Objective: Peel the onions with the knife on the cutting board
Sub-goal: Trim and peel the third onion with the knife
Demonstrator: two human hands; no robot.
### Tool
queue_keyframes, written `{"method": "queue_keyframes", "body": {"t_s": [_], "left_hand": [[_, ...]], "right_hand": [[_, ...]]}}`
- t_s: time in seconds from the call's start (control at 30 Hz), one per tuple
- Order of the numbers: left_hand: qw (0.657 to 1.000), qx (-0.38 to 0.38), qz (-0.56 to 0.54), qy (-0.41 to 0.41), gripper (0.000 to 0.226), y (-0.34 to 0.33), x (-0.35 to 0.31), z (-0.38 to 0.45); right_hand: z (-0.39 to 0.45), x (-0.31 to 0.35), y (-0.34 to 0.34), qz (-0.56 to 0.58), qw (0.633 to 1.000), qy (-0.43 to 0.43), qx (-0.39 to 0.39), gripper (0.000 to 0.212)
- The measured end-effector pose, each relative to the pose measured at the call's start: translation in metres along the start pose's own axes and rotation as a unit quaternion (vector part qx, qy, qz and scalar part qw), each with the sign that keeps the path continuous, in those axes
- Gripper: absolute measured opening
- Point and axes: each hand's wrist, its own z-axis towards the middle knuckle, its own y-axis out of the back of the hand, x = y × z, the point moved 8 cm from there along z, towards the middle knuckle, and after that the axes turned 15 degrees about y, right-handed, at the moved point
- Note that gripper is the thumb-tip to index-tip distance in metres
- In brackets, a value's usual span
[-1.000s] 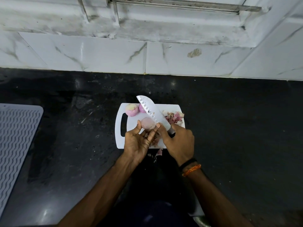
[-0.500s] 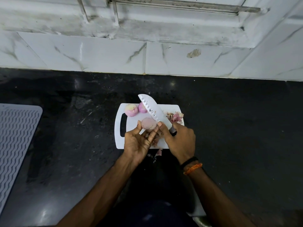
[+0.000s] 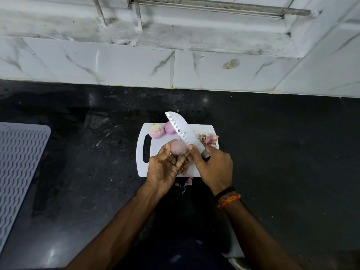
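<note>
Head view, close, looking down over counter (image 3: 272,152).

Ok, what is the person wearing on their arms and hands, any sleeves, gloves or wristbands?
Both hands are bare, no gloves, and both forearms show no sleeves. The left hand and its wrist carry nothing. Behind the right hand, the wrist wears a black band and, just beyond it, an orange braided thread band. No rings or watch can be seen.
</note>
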Motion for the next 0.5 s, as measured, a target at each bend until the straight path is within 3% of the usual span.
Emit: {"method": "queue_keyframes", "body": {"t_s": [0.13, 0.33, 0.5], "left_hand": [[1.000, 0.011, 0.021, -0.010, 0.036, -0.003, 0.000, -0.004], [1.000, -0.009, -0.004, 0.001, 0.035, 0.002, 0.002, -0.003], [0.999, -0.011, -0.036, 0.019, 0.065, 0.004, 0.001, -0.001]], "right_hand": [[-0.004, 0.004, -0.001, -0.020, 0.999, 0.021, 0.015, 0.049], [-0.011, 0.011, -0.009, -0.013, 0.997, 0.053, 0.051, 0.053], [-0.005, -0.001, 0.000, 0.017, 1.000, 0.012, 0.001, 0.052]]}}
